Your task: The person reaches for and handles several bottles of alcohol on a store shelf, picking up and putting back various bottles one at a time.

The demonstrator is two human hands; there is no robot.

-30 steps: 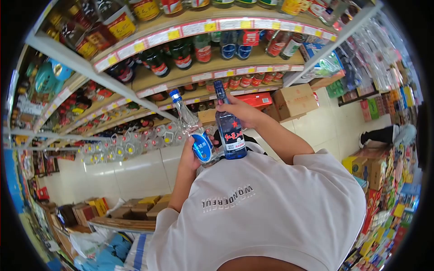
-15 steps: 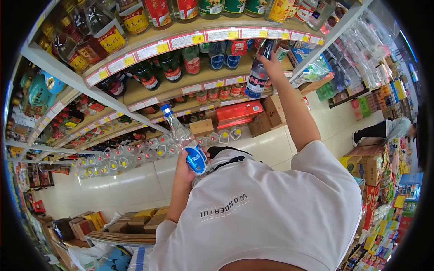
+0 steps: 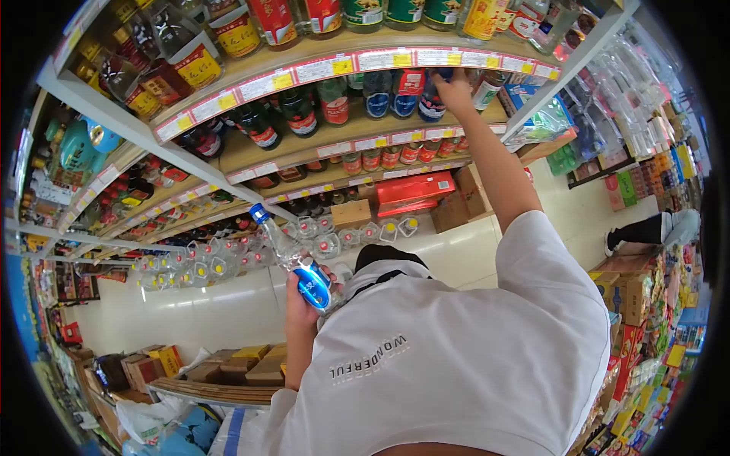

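My left hand [image 3: 301, 307] is closed around the base of a clear glass bottle [image 3: 287, 251] with a blue cap and blue label, tilted up to the left in front of my chest. My right hand [image 3: 455, 91] is stretched up to the second shelf [image 3: 357, 125]. Its fingers are around the neck of a blue bottle [image 3: 431, 106] that stands on that shelf among other blue-labelled bottles [image 3: 378, 95]. My white T-shirt [image 3: 456, 357] fills the lower part of the view.
Shelves of dark and red-labelled bottles [image 3: 262, 125] run across the top with price tags along their edges. Clear jugs [image 3: 220, 254] line the lowest shelf. Red boxes [image 3: 414, 190] and cartons [image 3: 471, 194] sit below. Another person [image 3: 654, 226] is bent over at the right.
My right hand lifted the blue bottle from beside my chest up to the second shelf and stood it there. My left hand lowered the clear bottle slightly and tilted it further left.
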